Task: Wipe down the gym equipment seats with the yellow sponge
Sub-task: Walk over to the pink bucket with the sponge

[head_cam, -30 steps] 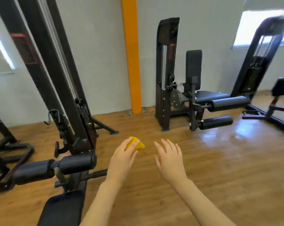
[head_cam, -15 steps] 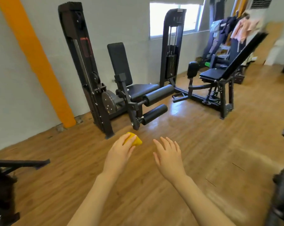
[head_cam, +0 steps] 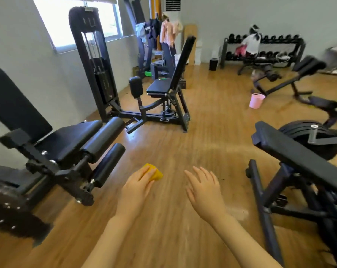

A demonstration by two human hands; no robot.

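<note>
Yellow sponge (head_cam: 155, 173), black seats (head_cam: 67, 141), pink bucket (head_cam: 256, 100).

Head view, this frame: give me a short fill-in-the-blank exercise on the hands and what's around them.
1. The sponge is held in the ____ hand.
2. The sponge's colour is ____.
3. The right hand holds ____.
4. The bucket on the floor is ____.

Missing words: left; yellow; nothing; pink

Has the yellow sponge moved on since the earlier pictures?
Yes. The left hand has carried the sponge past the leg machine, which now stands beside it at left.
</note>
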